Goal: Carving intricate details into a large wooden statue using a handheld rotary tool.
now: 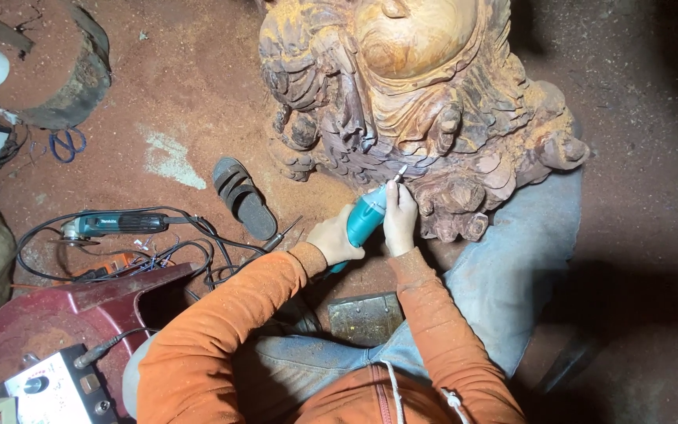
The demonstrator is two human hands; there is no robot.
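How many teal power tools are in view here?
2. One teal handheld rotary carving tool is gripped by both hands against the carved wooden sculpture. One teal corded grinder lies on the sawdust-covered floor at left. Others may be hidden.

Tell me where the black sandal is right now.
In the head view, the black sandal lies on the sawdust-covered floor, left of the wood carving, just above the tangle of black cables and right of the teal angle grinder.

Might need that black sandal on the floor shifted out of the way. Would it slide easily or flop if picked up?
The black sandal lies flat on the sawdust-covered floor, so it would probably slide readily. It looks thin and strappy, likely light, bending somewhat when lifted. Unlikely to roll.
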